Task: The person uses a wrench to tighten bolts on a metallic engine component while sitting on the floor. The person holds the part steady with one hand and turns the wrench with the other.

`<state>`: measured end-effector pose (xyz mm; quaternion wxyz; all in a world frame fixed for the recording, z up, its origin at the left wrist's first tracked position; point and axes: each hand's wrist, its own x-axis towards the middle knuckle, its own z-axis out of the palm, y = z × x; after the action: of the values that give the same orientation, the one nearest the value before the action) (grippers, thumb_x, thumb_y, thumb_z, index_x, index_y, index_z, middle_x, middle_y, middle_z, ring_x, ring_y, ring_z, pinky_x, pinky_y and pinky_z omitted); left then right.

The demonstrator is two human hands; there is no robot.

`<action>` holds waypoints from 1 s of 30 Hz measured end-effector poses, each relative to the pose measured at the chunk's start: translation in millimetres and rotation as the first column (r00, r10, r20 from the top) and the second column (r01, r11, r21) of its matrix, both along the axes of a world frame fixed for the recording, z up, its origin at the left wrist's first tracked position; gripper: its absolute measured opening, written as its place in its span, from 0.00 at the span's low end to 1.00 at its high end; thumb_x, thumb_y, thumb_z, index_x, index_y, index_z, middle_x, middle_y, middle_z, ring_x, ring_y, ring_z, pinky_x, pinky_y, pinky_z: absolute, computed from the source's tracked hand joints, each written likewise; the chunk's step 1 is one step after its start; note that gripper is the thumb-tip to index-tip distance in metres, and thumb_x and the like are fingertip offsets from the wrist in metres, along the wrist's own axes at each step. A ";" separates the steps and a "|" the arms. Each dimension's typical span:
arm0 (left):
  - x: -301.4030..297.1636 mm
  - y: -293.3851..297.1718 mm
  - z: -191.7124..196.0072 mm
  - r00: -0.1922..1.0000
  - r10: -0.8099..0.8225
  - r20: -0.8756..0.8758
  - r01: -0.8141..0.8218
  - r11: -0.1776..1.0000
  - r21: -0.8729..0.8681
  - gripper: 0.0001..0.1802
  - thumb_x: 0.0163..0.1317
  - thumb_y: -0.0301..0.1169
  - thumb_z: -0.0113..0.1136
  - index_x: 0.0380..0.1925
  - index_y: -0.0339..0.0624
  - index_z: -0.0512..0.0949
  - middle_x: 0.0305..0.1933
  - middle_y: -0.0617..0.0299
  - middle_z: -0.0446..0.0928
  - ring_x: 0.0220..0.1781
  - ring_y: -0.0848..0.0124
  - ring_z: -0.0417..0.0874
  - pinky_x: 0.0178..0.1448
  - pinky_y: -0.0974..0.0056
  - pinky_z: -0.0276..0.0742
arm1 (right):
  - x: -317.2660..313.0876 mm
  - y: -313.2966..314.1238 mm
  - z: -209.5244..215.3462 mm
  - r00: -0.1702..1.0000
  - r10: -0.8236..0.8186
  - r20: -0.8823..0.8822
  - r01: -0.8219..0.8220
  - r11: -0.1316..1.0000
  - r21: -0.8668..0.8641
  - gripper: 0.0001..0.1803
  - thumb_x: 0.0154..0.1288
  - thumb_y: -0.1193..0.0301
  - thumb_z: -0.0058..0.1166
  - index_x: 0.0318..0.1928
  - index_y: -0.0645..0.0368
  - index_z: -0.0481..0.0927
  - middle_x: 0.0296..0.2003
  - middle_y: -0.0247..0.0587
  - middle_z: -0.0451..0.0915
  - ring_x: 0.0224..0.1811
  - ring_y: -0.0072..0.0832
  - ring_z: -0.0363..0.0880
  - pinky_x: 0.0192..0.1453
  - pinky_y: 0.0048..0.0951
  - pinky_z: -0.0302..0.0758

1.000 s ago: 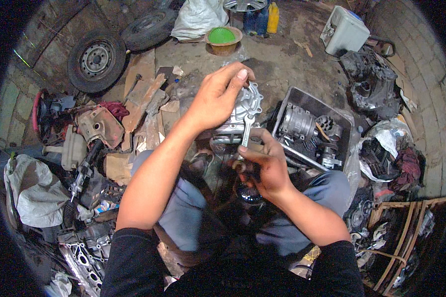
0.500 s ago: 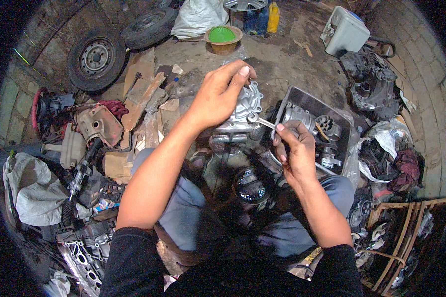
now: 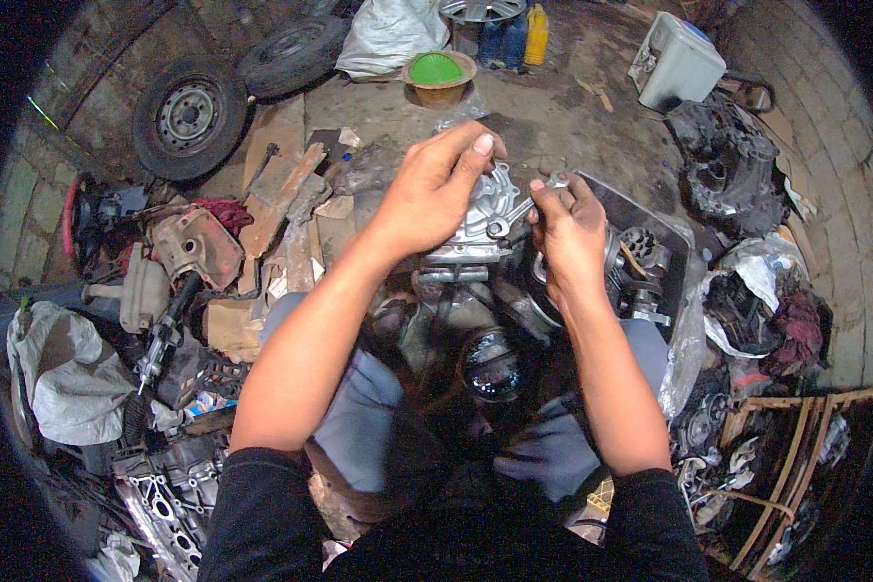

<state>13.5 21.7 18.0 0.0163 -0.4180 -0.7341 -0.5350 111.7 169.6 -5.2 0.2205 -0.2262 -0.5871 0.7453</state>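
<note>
A combination wrench (image 3: pixel 519 211) is gripped in my right hand (image 3: pixel 574 233). Its ring end sits at the lower right edge of a silver cast-metal housing (image 3: pixel 485 202), and its other end shows above my fingers. My left hand (image 3: pixel 432 189) is closed over the housing's upper left side, thumb and fingers bent across its top; the fingertips are partly hidden. Whether the ring encloses a bolt is too small to tell. The housing stands in front of me, beyond my knees.
Right of the housing, a dark tray (image 3: pixel 640 209) holds metal engine parts. A round black glossy object (image 3: pixel 493 364) lies between my legs. Wood and cardboard scraps (image 3: pixel 279 204) lie to the left, a green-lined basin (image 3: pixel 439 78) farther off, and a dark engine casting (image 3: pixel 732 160) at the right.
My right hand has swung the wrench's free end upward and away from me, while its ring end stays at the housing's edge. My left hand has barely moved.
</note>
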 end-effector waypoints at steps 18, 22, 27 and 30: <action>3.1 -0.7 0.4 0.989 0.145 -0.044 -0.139 0.984 0.112 0.22 0.80 0.45 0.42 0.57 0.40 0.75 0.48 0.55 0.80 0.47 0.67 0.80 0.58 0.61 0.74 | -23.5 -12.1 7.7 0.995 0.084 -0.054 -0.040 0.831 0.555 0.22 0.61 0.75 0.68 0.55 0.66 0.81 0.24 0.36 0.82 0.24 0.18 0.76 0.29 0.26 0.71; 2.1 -2.7 0.7 0.991 0.127 0.035 -0.129 0.988 0.086 0.22 0.80 0.45 0.42 0.58 0.40 0.74 0.48 0.54 0.80 0.47 0.68 0.79 0.58 0.61 0.74 | -20.2 -14.3 13.7 0.990 0.099 -0.099 -0.033 0.852 0.522 0.21 0.62 0.76 0.68 0.56 0.66 0.81 0.24 0.35 0.83 0.25 0.17 0.76 0.29 0.24 0.71; -0.1 -2.2 -0.9 0.995 0.098 0.024 -0.100 0.991 0.093 0.23 0.80 0.46 0.40 0.58 0.40 0.74 0.47 0.54 0.80 0.48 0.68 0.79 0.59 0.62 0.73 | -16.9 -10.4 17.9 0.978 0.010 -0.209 0.065 0.936 0.347 0.21 0.67 0.76 0.64 0.58 0.65 0.74 0.29 0.38 0.83 0.25 0.16 0.76 0.27 0.22 0.71; 0.1 -3.7 -0.7 0.995 0.087 0.039 -0.090 0.993 0.072 0.24 0.81 0.47 0.40 0.58 0.40 0.74 0.47 0.54 0.81 0.49 0.68 0.79 0.59 0.61 0.73 | -13.1 -4.5 19.0 0.982 -0.027 -0.189 0.080 0.957 0.278 0.19 0.68 0.75 0.64 0.54 0.64 0.70 0.28 0.39 0.82 0.23 0.18 0.77 0.21 0.22 0.69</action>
<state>13.6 18.0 17.3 0.0421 -0.3744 -0.7319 -0.5678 98.6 165.1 13.8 0.3238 -0.1385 -0.6590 0.6646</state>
